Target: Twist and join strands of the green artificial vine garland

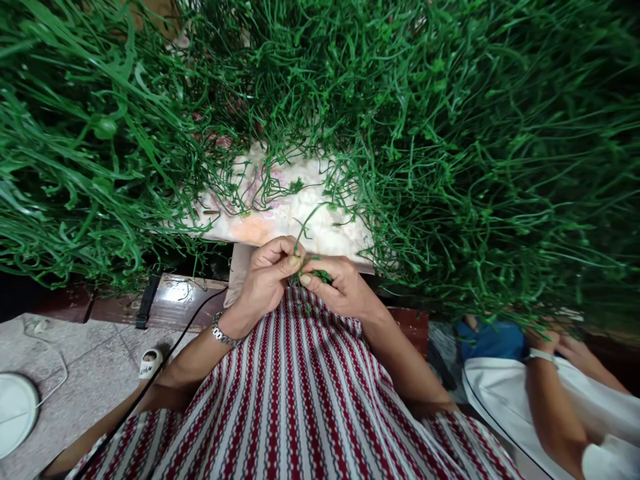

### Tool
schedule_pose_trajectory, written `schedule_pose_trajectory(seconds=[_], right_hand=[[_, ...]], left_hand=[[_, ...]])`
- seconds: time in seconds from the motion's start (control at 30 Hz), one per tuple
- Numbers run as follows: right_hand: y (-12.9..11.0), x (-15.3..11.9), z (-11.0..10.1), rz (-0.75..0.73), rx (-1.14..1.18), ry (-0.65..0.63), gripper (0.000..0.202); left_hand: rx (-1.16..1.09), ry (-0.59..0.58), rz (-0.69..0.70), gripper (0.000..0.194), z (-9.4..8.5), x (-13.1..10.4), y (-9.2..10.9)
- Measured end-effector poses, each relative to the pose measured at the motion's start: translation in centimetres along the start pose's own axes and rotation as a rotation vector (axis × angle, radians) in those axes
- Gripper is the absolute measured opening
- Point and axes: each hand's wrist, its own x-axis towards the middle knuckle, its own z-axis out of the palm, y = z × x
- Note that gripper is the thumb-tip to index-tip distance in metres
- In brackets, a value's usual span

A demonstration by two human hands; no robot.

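Observation:
My left hand (270, 273), with a metal watch (225, 330) at its wrist, pinches a thin green stem (303, 230) that curves upward from the fingertips. Close beside it my right hand (337, 283) is closed around a small bunch of green sprigs (321, 274); their lower ends are hidden by the fingers. Both hands meet in front of my striped red and white clothing, just past the near edge of a pale, stained cloth (320, 207). A few loose stems and a small leafy tip (297, 186) lie on that cloth.
Large heaps of green stems (90, 147) spread over the left, back and right of the surface. A co-worker's arm (555, 400) is at the lower right. A black cable (185, 327) runs past my left arm. A round white object (17, 413) stands on the floor.

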Motion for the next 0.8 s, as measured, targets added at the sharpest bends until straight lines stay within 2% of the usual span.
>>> schedule_pose_trajectory(seconds=[0.1, 0.17, 0.2, 0.33, 0.47, 0.57, 0.7, 0.8], right_hand=[[0.4, -0.1, 0.2, -0.103, 0.147, -0.081, 0.023], [0.6, -0.3, 0.3, -0.175, 0.201, -0.149, 0.025], [0.6, -0.4, 0.2, -0.178, 0.212, -0.141, 0.025], [0.1, -0.7, -0.9, -0.009, 0.219, 0.116, 0.023], [-0.8, -0.9, -1.1, 0.157, 0.184, 0.297, 0.021], [-1.2, -1.0, -0.4, 0.231, 0.175, 0.321, 0.022], [-1.4, -0.9, 0.3, 0.228, 0.145, 0.344, 0.018], [-1.2, -0.5, 0.7, 0.237, 0.210, 0.349, 0.021]], left_hand=[[-0.156, -0.004, -0.107, 0.023, 0.2, 0.5, 0.8], [-0.182, 0.000, -0.083, 0.025, 0.3, 0.8, 1.6], [-0.167, -0.001, -0.062, 0.025, 0.4, 0.9, 2.0], [-0.083, -0.057, -0.025, 0.021, 0.5, 1.0, 2.5], [-0.098, -0.069, 0.025, 0.014, 0.4, 1.1, 1.9], [-0.110, -0.061, 0.058, 0.010, 0.4, 1.3, 1.5], [-0.103, -0.029, 0.101, 0.008, 0.6, 1.3, 1.0], [-0.060, -0.035, 0.152, 0.005, 0.7, 1.1, 0.5]])
